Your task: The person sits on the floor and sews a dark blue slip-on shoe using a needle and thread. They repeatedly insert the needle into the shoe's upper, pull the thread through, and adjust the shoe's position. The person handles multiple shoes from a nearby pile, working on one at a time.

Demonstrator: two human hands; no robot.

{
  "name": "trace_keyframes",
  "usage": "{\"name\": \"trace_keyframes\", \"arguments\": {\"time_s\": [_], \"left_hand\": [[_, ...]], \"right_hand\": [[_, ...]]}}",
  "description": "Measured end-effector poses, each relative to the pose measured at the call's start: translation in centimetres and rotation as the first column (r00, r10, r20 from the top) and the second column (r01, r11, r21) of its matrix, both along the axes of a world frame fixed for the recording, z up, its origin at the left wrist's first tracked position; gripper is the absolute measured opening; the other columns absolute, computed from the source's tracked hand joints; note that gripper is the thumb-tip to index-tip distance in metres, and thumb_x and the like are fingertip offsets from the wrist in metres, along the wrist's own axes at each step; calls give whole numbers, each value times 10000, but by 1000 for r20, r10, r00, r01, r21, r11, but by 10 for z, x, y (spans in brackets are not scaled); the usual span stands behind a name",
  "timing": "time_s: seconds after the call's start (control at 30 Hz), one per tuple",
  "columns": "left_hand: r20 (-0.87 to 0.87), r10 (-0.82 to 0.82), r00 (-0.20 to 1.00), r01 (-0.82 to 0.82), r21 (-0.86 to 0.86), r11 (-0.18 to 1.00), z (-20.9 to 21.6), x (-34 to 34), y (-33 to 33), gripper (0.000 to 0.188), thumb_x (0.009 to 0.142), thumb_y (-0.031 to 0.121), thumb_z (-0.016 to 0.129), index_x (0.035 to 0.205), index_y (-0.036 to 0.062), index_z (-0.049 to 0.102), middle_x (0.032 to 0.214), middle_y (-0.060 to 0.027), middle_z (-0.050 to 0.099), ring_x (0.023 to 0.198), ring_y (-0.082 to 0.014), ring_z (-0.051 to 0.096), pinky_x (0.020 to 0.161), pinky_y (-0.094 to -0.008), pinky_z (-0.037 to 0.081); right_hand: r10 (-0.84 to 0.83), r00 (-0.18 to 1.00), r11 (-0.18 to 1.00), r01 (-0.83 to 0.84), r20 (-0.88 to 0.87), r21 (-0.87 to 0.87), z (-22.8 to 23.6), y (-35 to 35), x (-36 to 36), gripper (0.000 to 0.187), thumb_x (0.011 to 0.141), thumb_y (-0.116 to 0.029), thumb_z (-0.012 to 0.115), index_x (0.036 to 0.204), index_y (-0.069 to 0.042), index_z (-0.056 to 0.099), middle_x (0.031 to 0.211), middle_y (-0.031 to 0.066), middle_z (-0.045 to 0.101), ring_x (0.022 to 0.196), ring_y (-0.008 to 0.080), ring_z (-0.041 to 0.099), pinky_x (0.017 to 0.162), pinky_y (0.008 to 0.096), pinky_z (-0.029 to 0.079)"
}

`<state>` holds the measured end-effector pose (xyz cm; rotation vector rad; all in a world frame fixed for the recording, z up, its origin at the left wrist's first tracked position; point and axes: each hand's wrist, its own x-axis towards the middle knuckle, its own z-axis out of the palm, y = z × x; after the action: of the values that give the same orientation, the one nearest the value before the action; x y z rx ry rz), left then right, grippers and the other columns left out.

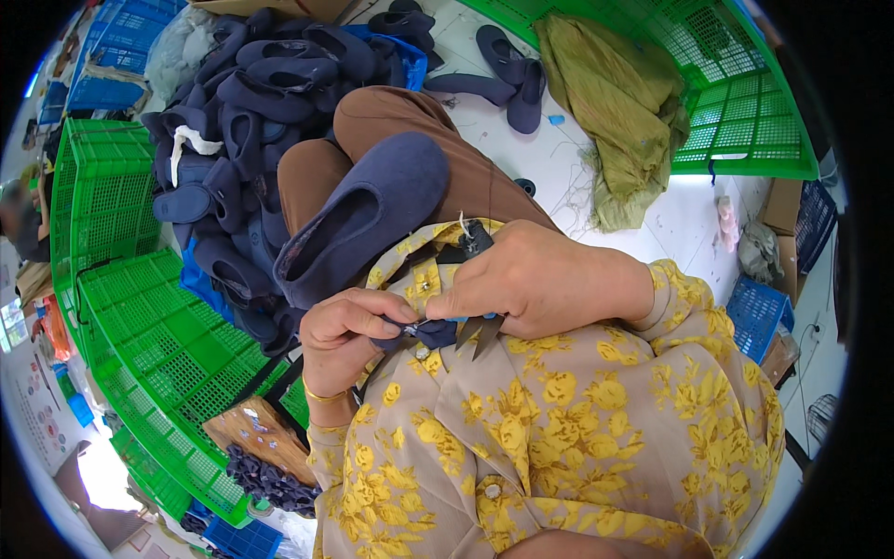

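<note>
My left hand [345,335], wearing a gold bracelet, pinches a small dark navy fabric piece [436,333] close to my chest. My right hand [531,279] is closed around a pair of snips, its dark blades [480,335] pointing down beside that fabric and its black handle [475,239] showing above the fingers. The right thumb and fingertips almost meet the left ones at the fabric. On my lap, above my left hand, lies a navy slip-on shoe [372,210] with its opening facing up; neither hand touches it.
A large heap of navy shoes [270,84] lies to the left, beside green plastic crates [140,326]. A wooden board [256,429] and small dark pieces [270,480] are at lower left. Loose shoes [521,84], an olive sack [610,112] and another green crate [745,112] lie ahead and right.
</note>
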<state>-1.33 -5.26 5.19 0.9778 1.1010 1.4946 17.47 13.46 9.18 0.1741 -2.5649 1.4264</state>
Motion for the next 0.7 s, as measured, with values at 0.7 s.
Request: {"name": "trace_keyframes", "arguments": {"time_s": [0.7], "left_hand": [[102, 111, 989, -100, -114, 988, -12, 19, -1, 168, 764, -102, 725, 844, -4, 615, 968, -156, 686, 903, -209, 672, 822, -315, 555]], "right_hand": [[-48, 998, 993, 52, 39, -103, -27, -10, 1, 486, 641, 56, 684, 1109, -74, 685, 908, 78, 705, 804, 276, 680, 653, 353, 532]]}}
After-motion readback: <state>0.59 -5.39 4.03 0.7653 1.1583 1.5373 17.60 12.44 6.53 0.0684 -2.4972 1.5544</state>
